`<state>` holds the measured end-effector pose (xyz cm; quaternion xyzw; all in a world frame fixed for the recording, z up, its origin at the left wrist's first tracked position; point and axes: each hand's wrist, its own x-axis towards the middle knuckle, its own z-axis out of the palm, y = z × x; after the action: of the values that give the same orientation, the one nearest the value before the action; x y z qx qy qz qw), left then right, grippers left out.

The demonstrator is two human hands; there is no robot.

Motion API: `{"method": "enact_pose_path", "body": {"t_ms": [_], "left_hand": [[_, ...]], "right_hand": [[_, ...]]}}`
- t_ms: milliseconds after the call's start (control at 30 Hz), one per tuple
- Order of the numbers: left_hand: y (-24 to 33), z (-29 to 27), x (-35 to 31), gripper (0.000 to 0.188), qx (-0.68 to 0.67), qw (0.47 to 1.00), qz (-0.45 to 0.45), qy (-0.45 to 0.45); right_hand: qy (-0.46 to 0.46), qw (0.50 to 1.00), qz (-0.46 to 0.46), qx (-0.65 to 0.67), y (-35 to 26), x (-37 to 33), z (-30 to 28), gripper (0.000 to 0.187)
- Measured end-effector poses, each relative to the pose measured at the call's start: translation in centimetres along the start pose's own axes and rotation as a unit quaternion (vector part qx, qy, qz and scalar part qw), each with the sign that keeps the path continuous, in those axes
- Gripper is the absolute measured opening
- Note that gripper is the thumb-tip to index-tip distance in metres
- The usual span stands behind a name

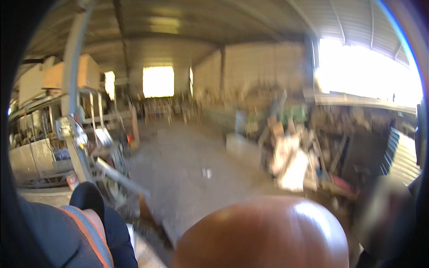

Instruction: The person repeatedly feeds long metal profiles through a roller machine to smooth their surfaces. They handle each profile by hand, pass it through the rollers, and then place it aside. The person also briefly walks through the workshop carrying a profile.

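Neither my left hand nor my right hand can be made out; no fingers show. Very near the camera, a large, smooth, shiny brown rounded shape point(259, 236) fills the lower middle. It is too close and blurred for me to tell what it is. A dark garment point(40, 223) with an orange and grey band point(89, 232) enters from the lower left, and whose it is I cannot tell. Beside it rises a black rounded shape point(86, 195) with a bit of bare skin under it. At the lower right looms another dark, blurred rounded shape point(384, 219).
A concrete floor point(178, 147) runs back through a large shed. On the left stand a metal post point(73, 67), racks and a slanting metal bar point(118, 176). Pale sacks point(292, 165) and scrap are heaped on the right, near corrugated sheets point(402, 156).
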<state>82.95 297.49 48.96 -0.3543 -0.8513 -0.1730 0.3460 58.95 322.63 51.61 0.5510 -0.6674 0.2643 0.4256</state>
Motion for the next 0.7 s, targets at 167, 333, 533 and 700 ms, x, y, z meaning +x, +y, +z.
{"method": "enact_pose_path", "body": {"t_ms": [167,333,533,700], "left_hand": [[-35.1,-0.1,-1.0,0.051,-0.003,0.999,-0.044,0.028],[-66.4,5.7,-2.9,0.05,-0.003,0.987,-0.145,0.071],[-90.4,1.0,-2.5,0.049,0.089,0.967,-0.228,0.069],[-108.9,-3.1,-7.2,0.048,0.188,0.939,-0.282,0.064]], "right_hand": [[-0.022,1.0,-0.007,-0.011,18.3,12.4,22.8,0.046],[-0.066,0.998,0.01,0.003,40.6,18.3,44.4,0.048],[-0.037,0.995,-0.01,0.09,57.1,29.1,72.5,0.05],[0.001,0.985,-0.045,0.167,65.2,39.5,98.5,0.052]]}}
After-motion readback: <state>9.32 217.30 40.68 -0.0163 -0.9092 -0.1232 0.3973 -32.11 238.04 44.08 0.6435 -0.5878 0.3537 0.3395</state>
